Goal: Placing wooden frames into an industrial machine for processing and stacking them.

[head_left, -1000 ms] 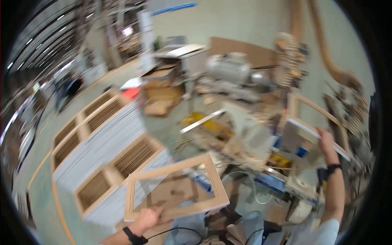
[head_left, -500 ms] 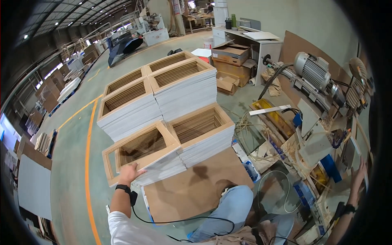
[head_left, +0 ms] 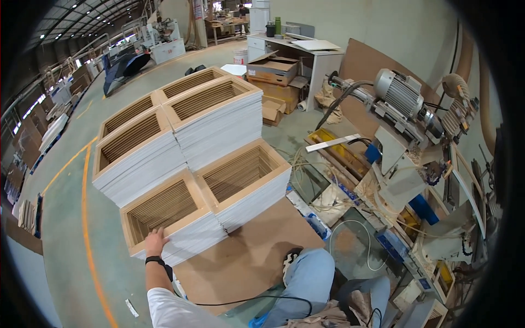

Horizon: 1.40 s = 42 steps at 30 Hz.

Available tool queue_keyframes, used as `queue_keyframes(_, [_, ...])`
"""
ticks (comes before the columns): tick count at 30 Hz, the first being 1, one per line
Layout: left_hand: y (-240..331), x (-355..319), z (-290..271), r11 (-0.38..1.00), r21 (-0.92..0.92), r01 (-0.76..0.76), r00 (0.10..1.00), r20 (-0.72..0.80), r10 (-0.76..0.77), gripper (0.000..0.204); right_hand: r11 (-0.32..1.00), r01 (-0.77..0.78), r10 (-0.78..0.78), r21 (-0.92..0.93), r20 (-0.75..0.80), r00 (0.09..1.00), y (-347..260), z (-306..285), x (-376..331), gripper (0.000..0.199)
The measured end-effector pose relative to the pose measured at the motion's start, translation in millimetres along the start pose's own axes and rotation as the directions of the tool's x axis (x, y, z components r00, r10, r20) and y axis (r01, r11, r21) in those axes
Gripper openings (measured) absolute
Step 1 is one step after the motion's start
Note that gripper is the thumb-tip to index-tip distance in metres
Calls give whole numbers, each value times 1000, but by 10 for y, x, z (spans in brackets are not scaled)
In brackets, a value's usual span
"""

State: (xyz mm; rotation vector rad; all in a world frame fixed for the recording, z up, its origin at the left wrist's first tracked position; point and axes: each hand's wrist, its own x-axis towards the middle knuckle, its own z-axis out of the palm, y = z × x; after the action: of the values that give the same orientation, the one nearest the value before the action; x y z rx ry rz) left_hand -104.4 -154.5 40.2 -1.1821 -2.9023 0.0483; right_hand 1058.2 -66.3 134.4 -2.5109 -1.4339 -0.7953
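Observation:
My left hand (head_left: 156, 242) is at the near left corner of the front left stack, its fingers bent over the near rail of the top wooden frame (head_left: 180, 225). That frame lies flat and lines up with the pale-edged frames (head_left: 191, 242) below it. Touching it on the right is a second stack of open rectangular frames (head_left: 249, 205). Behind them stand taller stacks of the same frames (head_left: 219, 128). My right hand is out of view.
A brown board (head_left: 246, 257) lies before the stacks, by my knee. On the right stands a machine with a grey motor (head_left: 398, 90), among hoses and scraps. Cardboard boxes (head_left: 273, 71) and a white desk (head_left: 322, 57) are behind. An orange line (head_left: 87, 218) runs along the floor at left.
The top front left frame was skewed over its stack; now it sits square on it. My view has shifted right, and my right hand, earlier by the machine, has left the picture.

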Motion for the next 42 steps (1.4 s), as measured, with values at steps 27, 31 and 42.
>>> queue_keyframes(27, [9661, -2788, -3372, -224, -38, -974, -130, -715, 687, 55, 837, -190, 234, 513, -22, 972, -360, -2831, 625, 38])
queue_keyframes(31, [9594, -2754, -3439, -191, -168, -967, -101, -436, 894, 56, 863, 299, -187, 406, -292, 938, -870, -2969, 1606, 50])
queue_keyframes(42, [6369, -2970, -2908, -391, -219, -894, -353, -194, 915, 50, 765, 603, -554, 224, -247, 795, -2154, -1637, 3148, 29])
